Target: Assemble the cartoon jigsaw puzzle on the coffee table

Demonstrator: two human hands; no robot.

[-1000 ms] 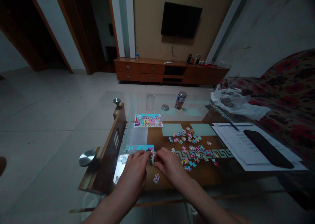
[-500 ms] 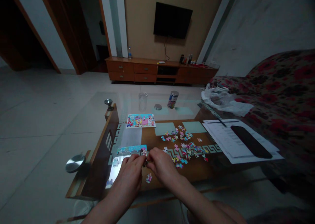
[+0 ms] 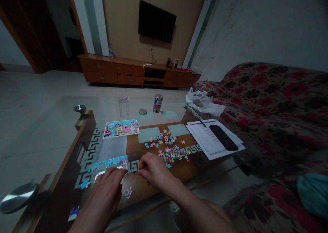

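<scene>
A partly joined jigsaw puzzle [image 3: 112, 162] lies on the glass table, its blue upper strip showing beyond my left hand [image 3: 109, 183]. That hand is closed, fingertips bent down by the puzzle's lower right corner; what they hold is hidden. To its right my right hand [image 3: 153, 168] pinches a small dark-edged jigsaw piece [image 3: 136, 172], seen nearly edge-on. A loose piece [image 3: 128, 192] rests between my forearms. Two more, a light blue piece [image 3: 85, 183] and a blue-and-white piece [image 3: 73, 213], lie left of my left hand. Several loose pieces [image 3: 175, 152] are spread beyond my right hand.
Past the puzzle lies a cartoon picture card [image 3: 121, 128]. Farther back stand a clear jar [image 3: 124, 106], a round lid [image 3: 142, 112] and a printed can [image 3: 158, 103]. Papers [image 3: 200, 137] with a black phone [image 3: 223, 137] lie right, near a plastic bag [image 3: 203, 103].
My hands, close together before, have drawn apart, the right one now a little away from the puzzle's corner. The camera has turned right, shifting the whole scene left.
</scene>
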